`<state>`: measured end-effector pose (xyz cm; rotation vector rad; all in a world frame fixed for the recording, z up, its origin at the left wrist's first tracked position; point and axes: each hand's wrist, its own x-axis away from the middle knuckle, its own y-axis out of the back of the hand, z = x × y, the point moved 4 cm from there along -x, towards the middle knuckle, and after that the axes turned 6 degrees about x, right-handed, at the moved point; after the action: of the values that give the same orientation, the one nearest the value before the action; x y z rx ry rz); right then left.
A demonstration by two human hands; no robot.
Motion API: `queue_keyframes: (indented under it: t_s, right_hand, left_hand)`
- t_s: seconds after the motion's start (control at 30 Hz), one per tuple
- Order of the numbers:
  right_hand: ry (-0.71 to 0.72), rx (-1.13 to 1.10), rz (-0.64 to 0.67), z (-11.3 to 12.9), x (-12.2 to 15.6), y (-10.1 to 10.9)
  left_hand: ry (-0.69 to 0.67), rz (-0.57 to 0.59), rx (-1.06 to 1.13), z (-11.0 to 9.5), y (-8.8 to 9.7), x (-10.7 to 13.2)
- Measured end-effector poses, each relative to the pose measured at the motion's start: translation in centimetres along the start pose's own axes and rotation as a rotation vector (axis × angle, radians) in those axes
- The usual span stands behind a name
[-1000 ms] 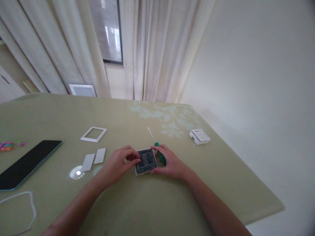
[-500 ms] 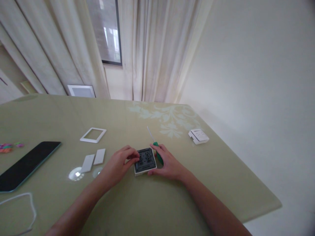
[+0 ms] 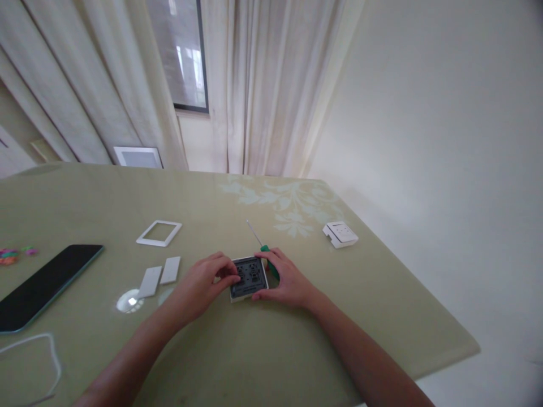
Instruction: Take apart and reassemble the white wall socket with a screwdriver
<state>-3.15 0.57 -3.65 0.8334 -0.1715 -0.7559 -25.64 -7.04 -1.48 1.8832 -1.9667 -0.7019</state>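
A square wall switch (image 3: 253,278) with a dark inner face and a white rim lies on the table between my hands. My left hand (image 3: 212,277) is closed, its thumb and fingertips pinched together over the left part of the dark face; whatever is between them is hidden. In my right hand (image 3: 288,281) is a screwdriver (image 3: 265,249) with a green handle, its thin metal shaft pointing away from me. The thumb and forefinger of that hand also rest against the right side of the switch.
Left of my hands lie two white switch rocker plates (image 3: 150,281) and a square white frame (image 3: 158,233). Farther left are a dark phone or tablet (image 3: 48,288), a white cable (image 3: 53,353) and small coloured bits (image 3: 8,257). A white socket unit (image 3: 340,234) sits near the table's right edge.
The view has shifted very slightly. My hands stay at the switch, which is tilted a little differently; the screwdriver leans slightly more to the left.
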Motion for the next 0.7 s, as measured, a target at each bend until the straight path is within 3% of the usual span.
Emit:
queue_keyframes:
  t_s: [0.5, 0.7]
  right_hand:
    - [-0.012, -0.001, 0.014, -0.09, -0.09, -0.06]
    - [-0.020, -0.004, 0.020, 0.10, 0.02, -0.04]
  left_hand:
    - [0.091, -0.020, 0.034, -0.10, -0.37, 0.03]
    - [0.049, -0.013, 0.034, -0.13, -0.35, 0.18]
